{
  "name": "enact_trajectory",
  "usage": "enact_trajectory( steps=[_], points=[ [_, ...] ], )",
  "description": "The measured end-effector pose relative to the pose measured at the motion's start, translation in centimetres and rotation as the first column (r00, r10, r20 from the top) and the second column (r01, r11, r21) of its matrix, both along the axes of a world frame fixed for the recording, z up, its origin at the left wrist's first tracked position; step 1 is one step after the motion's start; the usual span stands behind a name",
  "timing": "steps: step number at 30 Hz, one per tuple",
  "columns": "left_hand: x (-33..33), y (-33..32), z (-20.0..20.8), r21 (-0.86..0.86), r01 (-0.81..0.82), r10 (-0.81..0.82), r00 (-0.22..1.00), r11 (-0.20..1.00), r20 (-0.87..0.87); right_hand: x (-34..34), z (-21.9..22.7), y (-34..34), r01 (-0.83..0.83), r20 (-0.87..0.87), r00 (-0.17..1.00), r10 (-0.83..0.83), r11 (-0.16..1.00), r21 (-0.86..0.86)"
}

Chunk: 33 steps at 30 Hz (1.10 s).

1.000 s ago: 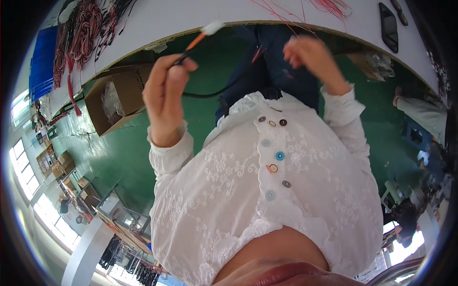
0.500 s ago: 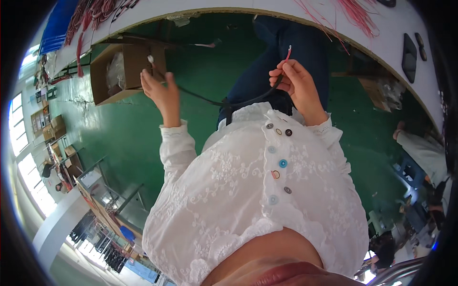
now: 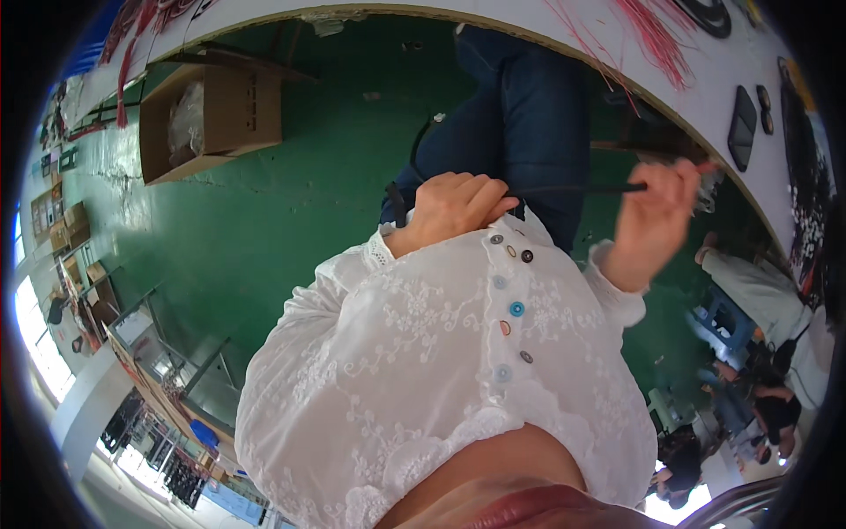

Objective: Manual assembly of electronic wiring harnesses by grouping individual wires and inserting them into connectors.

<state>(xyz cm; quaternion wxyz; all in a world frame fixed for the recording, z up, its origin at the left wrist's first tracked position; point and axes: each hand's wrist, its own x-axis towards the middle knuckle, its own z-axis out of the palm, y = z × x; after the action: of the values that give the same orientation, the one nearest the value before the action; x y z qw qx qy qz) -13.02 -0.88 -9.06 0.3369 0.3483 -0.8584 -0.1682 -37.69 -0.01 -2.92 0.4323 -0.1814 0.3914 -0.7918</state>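
Note:
A thin black cable (image 3: 573, 189) runs across my lap between my two hands. My left hand (image 3: 451, 210) is closed around it in front of my waist. On the far side of that hand, a loose length of cable curves up to a small white connector (image 3: 439, 117) over my thigh. My right hand (image 3: 654, 219), blurred by motion, grips the cable close to its other end, out to the right near the table edge. Reddish wire ends (image 3: 708, 166) poke out past its fingers.
The white worktable (image 3: 709, 75) curves along the far side, with red wires (image 3: 656, 40) and a flat black object (image 3: 743, 128) on it. An open cardboard box (image 3: 242, 115) holding clear plastic stands at the left. A blue stool (image 3: 727, 322) and other people are at the right.
My left hand has come right to my waist and closed on the cable. My right hand has moved right and slightly nearer, drawing the cable straight between them. The connector now hangs over my thigh.

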Motion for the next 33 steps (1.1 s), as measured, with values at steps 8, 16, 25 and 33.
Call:
enact_trajectory(
  steps=[8, 16, 25, 33],
  points=[
    [0.8, -0.8, 0.8, -0.071, 0.025, -0.026, 1.0, 0.997, -0.007, -3.4, 3.4, -1.6, -0.161, 0.119, 0.972, 0.202, 0.945, -0.286],
    [12.7, -12.0, 14.3, 0.592, -0.131, 0.144, 0.989, 0.796, 0.025, -2.6, 2.9, -10.4, -0.263, -0.089, 0.941, 0.326, 0.871, 0.415],
    [12.2, -47.9, 29.4, -0.718, -0.37, 0.365, 0.915, 0.589, -0.171, -6.3, 3.6, -17.3, -0.276, -0.19, 0.915, 0.355, 0.897, 0.344],
    [7.5, -77.9, 13.4, -0.89, -0.143, 0.752, 0.602, 0.433, 0.269, -8.9, 2.1, -18.4, -0.127, -0.191, 0.945, 0.267, 0.833, 0.538]
  ],
)
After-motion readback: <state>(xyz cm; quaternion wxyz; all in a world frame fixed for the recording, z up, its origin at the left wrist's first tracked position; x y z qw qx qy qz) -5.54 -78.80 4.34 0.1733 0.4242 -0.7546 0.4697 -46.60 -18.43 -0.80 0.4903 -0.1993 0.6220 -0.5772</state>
